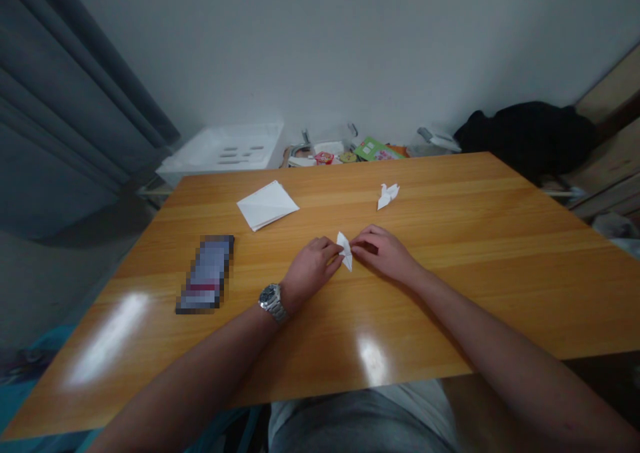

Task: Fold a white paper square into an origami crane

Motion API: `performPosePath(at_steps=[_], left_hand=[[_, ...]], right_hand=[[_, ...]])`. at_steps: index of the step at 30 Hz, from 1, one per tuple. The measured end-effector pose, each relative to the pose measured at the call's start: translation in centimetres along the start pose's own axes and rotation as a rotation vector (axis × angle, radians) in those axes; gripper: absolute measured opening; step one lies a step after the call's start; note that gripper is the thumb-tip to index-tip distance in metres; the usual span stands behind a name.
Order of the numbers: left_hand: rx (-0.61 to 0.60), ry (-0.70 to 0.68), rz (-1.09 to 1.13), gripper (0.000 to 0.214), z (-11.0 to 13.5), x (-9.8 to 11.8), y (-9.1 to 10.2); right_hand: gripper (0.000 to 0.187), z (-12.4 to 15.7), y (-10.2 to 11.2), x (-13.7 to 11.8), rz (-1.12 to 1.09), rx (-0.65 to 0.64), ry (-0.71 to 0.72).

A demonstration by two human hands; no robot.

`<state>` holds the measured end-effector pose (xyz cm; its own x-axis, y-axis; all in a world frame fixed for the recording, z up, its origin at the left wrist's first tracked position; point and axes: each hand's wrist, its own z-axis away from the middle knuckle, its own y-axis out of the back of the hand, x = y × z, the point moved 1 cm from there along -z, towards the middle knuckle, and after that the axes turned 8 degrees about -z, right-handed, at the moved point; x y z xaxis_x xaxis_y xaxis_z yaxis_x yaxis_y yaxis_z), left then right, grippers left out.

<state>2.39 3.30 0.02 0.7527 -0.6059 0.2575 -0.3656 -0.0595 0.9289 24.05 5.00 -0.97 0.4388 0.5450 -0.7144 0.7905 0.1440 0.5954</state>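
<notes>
My left hand (309, 268) and my right hand (381, 253) face each other over the wooden table (450, 293), pinching a small folded white paper piece (345, 250) between their fingertips. The piece stands partly upright, and my fingers hide its ends. A finished-looking white origami crane (388, 195) lies farther off, beyond my right hand. To the upper left rests a stack of folded white paper (267, 204). A silver wristwatch (273, 302) circles my left wrist.
A pixelated phone (206, 274) lies left of my left hand. Beyond the far table edge stand a white plastic crate (223, 148), assorted packets (340, 152) and a black bag (527, 136). A grey curtain (65, 93) hangs at the left.
</notes>
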Motion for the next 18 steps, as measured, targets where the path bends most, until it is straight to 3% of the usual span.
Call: performPosePath(at_steps=[11, 18], left_hand=[[0.026, -0.02, -0.098, 0.022, 0.07, 0.21, 0.24], [0.092, 0.094, -0.162, 0.03, 0.03, 0.23, 0.39]], right_hand=[[0.018, -0.22, -0.93, 0.16, 0.048, 0.054, -0.042], [0.016, -0.29, -1.05, 0.33, 0.05, 0.04, -0.028]])
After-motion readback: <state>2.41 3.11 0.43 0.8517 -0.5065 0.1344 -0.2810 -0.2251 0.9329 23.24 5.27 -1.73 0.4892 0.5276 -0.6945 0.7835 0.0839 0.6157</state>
